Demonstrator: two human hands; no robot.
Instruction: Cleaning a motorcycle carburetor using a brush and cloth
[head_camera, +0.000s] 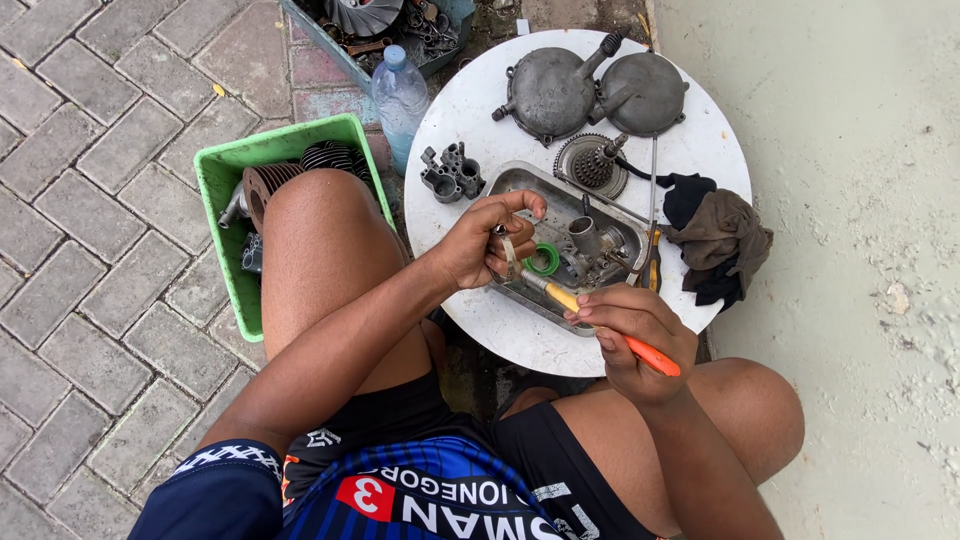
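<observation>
Sitting low over a round white bench (480, 310), the person worked with both hands above its near half. The left hand (485, 243) was closed, fingertips pinched on a small grey metal part (505, 247) held just over the near-left corner of a shallow rectangular metal tray (520, 183). The right hand (630, 335) was wrapped around the orange-and-yellow-handled brush (600, 320). Its long axis ran diagonally, the orange end pointing down-right past the knuckles and the working end pointing up-left, meeting the pinched part.

The tray lay aslant across the middle of the bench, holding a grey carburettor body (590, 245) and a green ring (543, 260). Beyond it, near the far rim, sat two round grey engine covers (595, 92) and a toothed gear (590, 163); a small grey casting (452, 173) stood near the left rim. A crumpled dark rag (715, 240) hung over the right rim, with a long screwdriver (653, 215) just beside it.

Bare white surface showed only along the near rim, under the hands. Left of the bench, a green plastic crate (225, 195) of finned cylinders pressed against the left thigh, and a clear plastic water bottle (398, 95) stood between crate and bench. Open concrete floor (850, 300) lay to the right.
</observation>
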